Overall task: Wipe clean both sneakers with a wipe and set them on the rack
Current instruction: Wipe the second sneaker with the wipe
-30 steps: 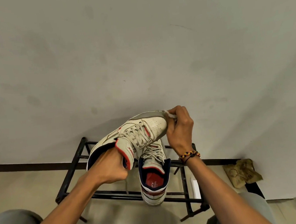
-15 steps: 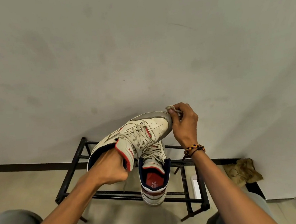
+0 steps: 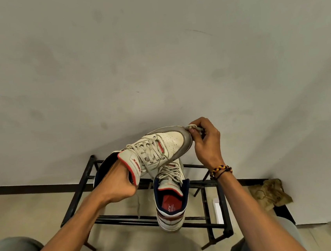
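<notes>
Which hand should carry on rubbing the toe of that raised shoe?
The right hand: it already pinches the wipe against the toe of the raised sneaker, while the left hand grips its collar to steady it.

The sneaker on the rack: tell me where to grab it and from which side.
Grip the sneaker on the rack at its padded heel collar, coming from above on the near side. Its opening faces up toward the person, its toe points to the wall, under the held sneaker.

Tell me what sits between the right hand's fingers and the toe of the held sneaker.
Head view: a crumpled wipe, pinched by the right hand against the held sneaker toe.
</notes>
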